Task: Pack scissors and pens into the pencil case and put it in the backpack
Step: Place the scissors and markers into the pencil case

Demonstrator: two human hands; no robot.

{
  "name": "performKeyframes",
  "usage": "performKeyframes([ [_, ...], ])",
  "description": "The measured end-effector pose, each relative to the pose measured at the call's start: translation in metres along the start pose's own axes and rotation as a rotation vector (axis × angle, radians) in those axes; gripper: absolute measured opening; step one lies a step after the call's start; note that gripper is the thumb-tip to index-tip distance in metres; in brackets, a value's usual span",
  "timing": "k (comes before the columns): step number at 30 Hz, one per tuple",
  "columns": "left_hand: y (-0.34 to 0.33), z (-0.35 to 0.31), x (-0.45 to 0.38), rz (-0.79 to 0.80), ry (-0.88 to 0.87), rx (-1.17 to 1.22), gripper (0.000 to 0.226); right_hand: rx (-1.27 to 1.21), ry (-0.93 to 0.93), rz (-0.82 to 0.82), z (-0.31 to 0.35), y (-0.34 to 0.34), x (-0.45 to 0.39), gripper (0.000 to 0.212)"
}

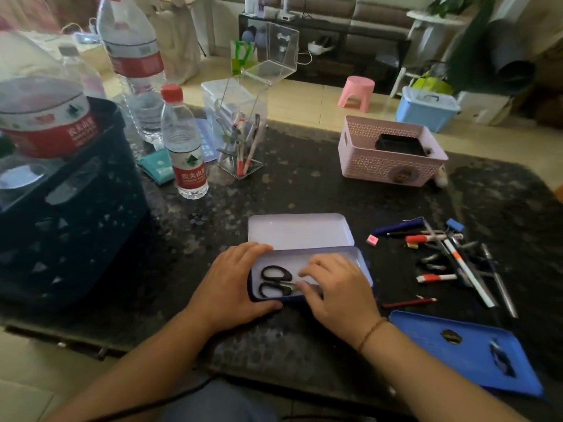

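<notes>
Pale tile floor (304, 99) — pink stool (356, 92), grey sofa (377, 13) behind.

Your scissors (275, 282) lie in the case (362, 263); pens (451, 257) lie right of it, basket (390, 166) behind.

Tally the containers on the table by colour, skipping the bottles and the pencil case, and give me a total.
Dark blue crate: 1
Pink basket: 1
Clear lidded box: 1
Bright blue tray: 1
Total: 4
</notes>
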State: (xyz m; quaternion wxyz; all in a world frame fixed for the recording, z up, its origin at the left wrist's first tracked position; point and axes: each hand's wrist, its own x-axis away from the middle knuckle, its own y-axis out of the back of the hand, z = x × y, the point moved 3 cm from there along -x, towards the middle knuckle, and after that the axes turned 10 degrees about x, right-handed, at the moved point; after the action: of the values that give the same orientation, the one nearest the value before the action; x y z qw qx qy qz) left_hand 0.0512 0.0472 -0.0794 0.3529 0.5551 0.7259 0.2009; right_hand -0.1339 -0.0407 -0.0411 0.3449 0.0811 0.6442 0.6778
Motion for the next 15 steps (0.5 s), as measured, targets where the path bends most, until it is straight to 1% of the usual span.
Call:
performKeyframes([
  [2,0.000,-0.001,0.000,0.010,-0.022,-0.026,0.083,0.081,0.032,0.063,-0.005,0.004,0.017,0.027],
  [4,0.000,-0.002,0.000,0.021,-0.039,-0.042,0.078,0.133,0.085,0.190,-0.001,0.002,0.027,0.044],
  [7,0.000,-0.002,0.000,0.023,-0.060,-0.057,0.073,0.106,0.053,0.342,0.005,-0.002,0.022,0.070],
  [8,-0.001,-0.002,0.000,0.019,-0.068,-0.057,0.071,0.095,0.035,0.375,0.007,-0.002,0.016,0.074],
  [9,-0.001,-0.003,0.000,0.017,-0.076,-0.058,0.070,0.089,0.016,0.407,0.008,-0.002,0.010,0.073],
  [11,-0.001,-0.003,0.000,0.014,-0.074,-0.068,0.067,0.066,-0.011,0.464,0.008,-0.004,0.002,0.064],
  [12,-0.002,-0.003,0.001,0.015,-0.067,-0.072,0.067,0.046,-0.010,0.471,0.007,-0.004,0.000,0.062],
  [14,-0.002,-0.002,0.001,0.017,-0.059,-0.081,0.064,-0.009,0.012,0.402,0.002,-0.001,0.001,0.056],
  [15,-0.002,-0.001,0.001,0.020,-0.055,-0.086,0.064,-0.039,0.019,0.307,-0.005,0.006,0.002,0.050],
])
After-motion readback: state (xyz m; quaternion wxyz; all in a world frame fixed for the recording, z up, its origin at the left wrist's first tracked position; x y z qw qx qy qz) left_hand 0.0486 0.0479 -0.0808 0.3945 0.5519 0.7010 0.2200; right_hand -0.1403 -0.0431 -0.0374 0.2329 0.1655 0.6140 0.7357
